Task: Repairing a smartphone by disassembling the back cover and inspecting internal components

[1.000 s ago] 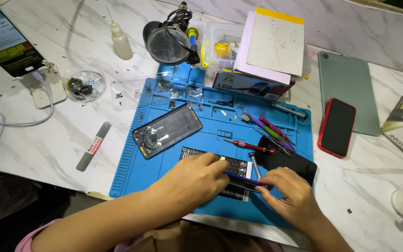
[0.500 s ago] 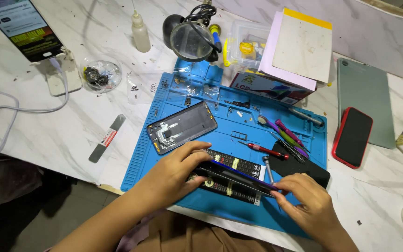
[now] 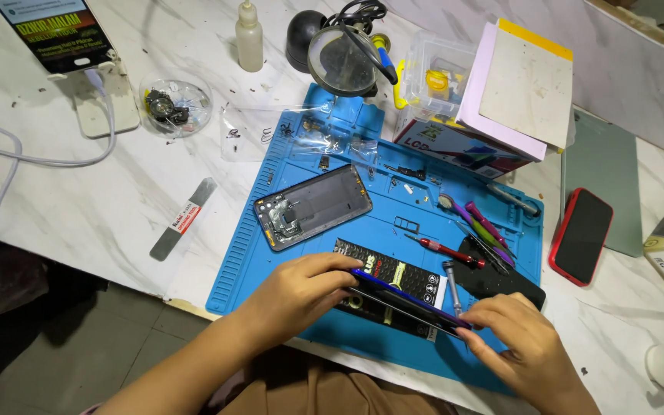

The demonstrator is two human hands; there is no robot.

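Note:
Both my hands hold a thin dark phone body with a blue edge, tilted on its side above the blue work mat. My left hand grips its left end with the fingers over the top edge. My right hand pinches its right end. Under the phone lies a black battery with yellow marks. A black phone back frame lies flat on the mat just beyond my left hand.
A red-handled screwdriver, tweezers and purple pry tools lie on the mat's right. A red-cased phone rests on a grey tablet. A magnifier lamp, bottle, parts dish, metal pry bar and boxes sit around.
The view has shifted down and right across the desk. My hands have lifted the dark phone's edge up from the battery and now hold it more tilted.

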